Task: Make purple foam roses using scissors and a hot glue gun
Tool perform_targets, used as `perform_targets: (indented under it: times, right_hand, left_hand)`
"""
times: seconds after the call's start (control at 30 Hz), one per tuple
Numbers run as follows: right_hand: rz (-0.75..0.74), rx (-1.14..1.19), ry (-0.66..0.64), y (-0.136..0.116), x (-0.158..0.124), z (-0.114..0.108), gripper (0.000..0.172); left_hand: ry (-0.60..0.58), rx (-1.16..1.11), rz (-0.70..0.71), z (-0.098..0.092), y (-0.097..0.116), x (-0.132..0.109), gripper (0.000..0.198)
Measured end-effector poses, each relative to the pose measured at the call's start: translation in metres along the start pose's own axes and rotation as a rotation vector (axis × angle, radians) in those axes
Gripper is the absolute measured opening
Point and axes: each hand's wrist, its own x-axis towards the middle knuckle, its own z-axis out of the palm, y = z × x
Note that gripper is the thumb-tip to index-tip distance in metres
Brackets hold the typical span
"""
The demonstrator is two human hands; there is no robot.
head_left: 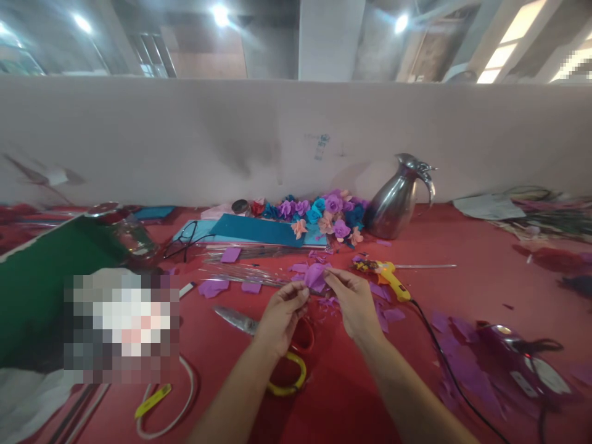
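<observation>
My left hand (285, 311) and my right hand (355, 303) meet over the middle of the red table. Between their fingertips is a small purple paper piece (315, 277), curved like a petal. The right thumb and fingers pinch its right edge, and the left fingertips close on its lower left side. Beneath my left hand lies a pair of scissors (235, 319), its handles red and yellow and partly covered by the hand. Purple paper scraps (213, 287) and thin metal wires (245, 275) lie just beyond the hands.
A yellow glue gun (392, 280) rests to the right, its black cord running forward. Paper flowers (333, 216), teal paper sheets (259, 229), glasses (185, 239) and a metal jug (393, 200) stand or lie behind. At right sits a purple device (522, 361); a green board (50, 277) leans at left.
</observation>
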Motion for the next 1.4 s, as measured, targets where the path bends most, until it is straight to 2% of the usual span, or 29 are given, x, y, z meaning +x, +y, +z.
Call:
perform_targets:
  times: [0.4,0.67,0.8,0.93,1.0,1.1,1.4]
  right_hand:
    - [0.019,0.032,-0.003,0.0034,0.0001,-0.0004,0.02]
    - [0.017,0.036,0.007,0.0037,-0.0011,0.0008,0.02]
    - [0.069,0.143,0.027,0.0017,-0.0014,0.0005,0.019]
    - [0.232,0.179,-0.097,0.0019,-0.0002,0.0003,0.016]
    - [0.256,0.138,-0.18,0.0036,0.0003,0.0003,0.015]
    - [0.21,0.074,-0.238,0.0066,0.0003,0.0002,0.018]
    - [0.098,-0.051,-0.223,0.0096,0.0006,-0.0014,0.021]
  left_hand:
    - [0.032,0.019,0.02,0.0011,-0.001,0.0012,0.026]
    - [-0.001,0.042,0.088,0.001,-0.0007,0.0011,0.023]
    - [-0.018,0.015,0.094,0.0021,0.0017,-0.0001,0.023]
    - [-0.079,0.006,0.077,0.0024,0.0049,-0.0019,0.02]
    - [-0.092,0.011,0.071,0.0022,0.006,-0.0026,0.019]
    - [-0.077,0.004,0.07,0.0016,0.0061,-0.0028,0.02]
    - [-0.087,-0.007,0.071,-0.0032,0.0027,0.001,0.017]
